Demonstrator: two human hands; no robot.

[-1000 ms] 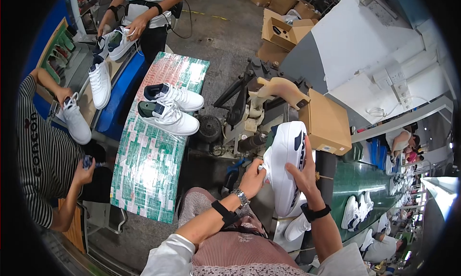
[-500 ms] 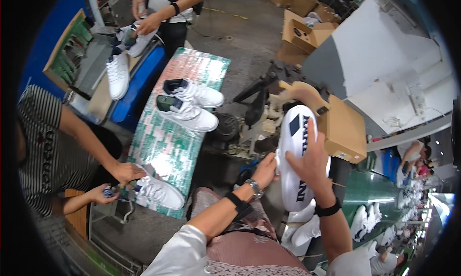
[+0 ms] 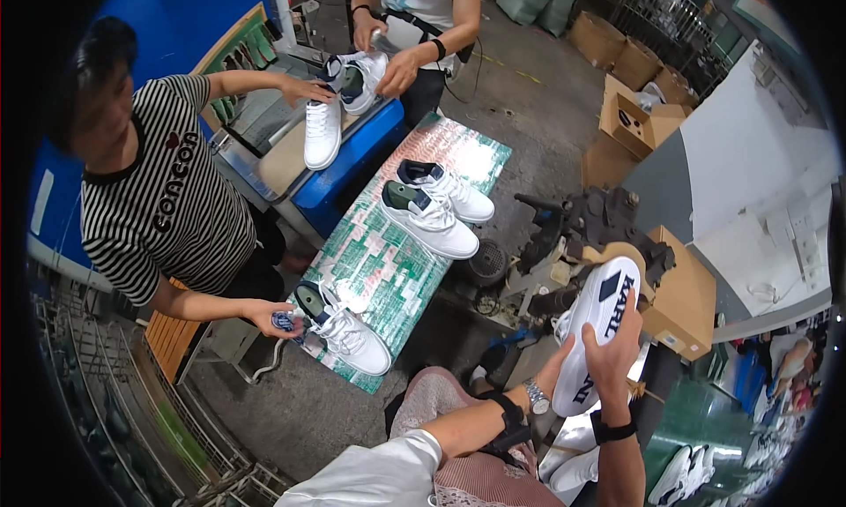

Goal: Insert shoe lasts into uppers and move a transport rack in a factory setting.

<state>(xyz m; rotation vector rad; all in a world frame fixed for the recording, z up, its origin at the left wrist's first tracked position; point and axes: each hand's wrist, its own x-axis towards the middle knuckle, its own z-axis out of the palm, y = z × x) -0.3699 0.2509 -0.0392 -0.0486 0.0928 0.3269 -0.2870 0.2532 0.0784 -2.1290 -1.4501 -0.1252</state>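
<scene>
Clasping a white shoe (image 3: 582,315) near the lap, left hand (image 3: 552,372) and right hand (image 3: 616,355) each have a grip closed on it. Ahead to the left, a glossy green-patterned desk (image 3: 374,282) carries three more white shoes (image 3: 441,232); farther off lie grey floor (image 3: 507,97), an open cardboard box (image 3: 667,126) and a blue wall (image 3: 198,22).

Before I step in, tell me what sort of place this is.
Most likely a shoe workshop or factory floor: white sneakers stand on a patterned table, heavy dark machinery is close by, and another sneaker is held up with its sole showing.
</scene>
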